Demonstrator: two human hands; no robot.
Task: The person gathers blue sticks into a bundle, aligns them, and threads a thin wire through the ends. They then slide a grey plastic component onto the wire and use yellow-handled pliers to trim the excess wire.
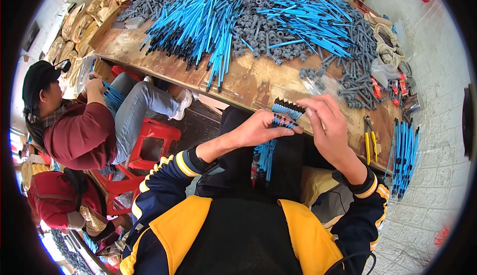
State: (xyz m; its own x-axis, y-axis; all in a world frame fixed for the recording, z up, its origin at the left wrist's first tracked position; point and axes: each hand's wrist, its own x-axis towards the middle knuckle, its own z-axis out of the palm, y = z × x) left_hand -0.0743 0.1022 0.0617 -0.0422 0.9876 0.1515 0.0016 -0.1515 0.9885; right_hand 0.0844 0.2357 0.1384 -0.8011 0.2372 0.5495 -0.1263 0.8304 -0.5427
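My left hand (261,128) is wrapped round a bundle of thin blue rods (266,156) with black tips. The bundle hangs down over my lap, and its black ends fan out in rows above my fingers. At the right end of the top row, my right hand (328,128) is bent in, thumb and forefinger pinching at the black tips. Both hands are just off the near edge of the wooden table (253,79). On it lie a large heap of blue rods (198,22), a second heap of blue rods (313,19) and many grey plastic fittings (256,29).
Yellow-handled pliers (368,141) rest near the right table edge, beside another blue rod bundle (403,158) by the white brick wall (442,141). Rope (387,44) lies far right. A seated person (82,126) holds blue rods at left, near red stools (154,138).
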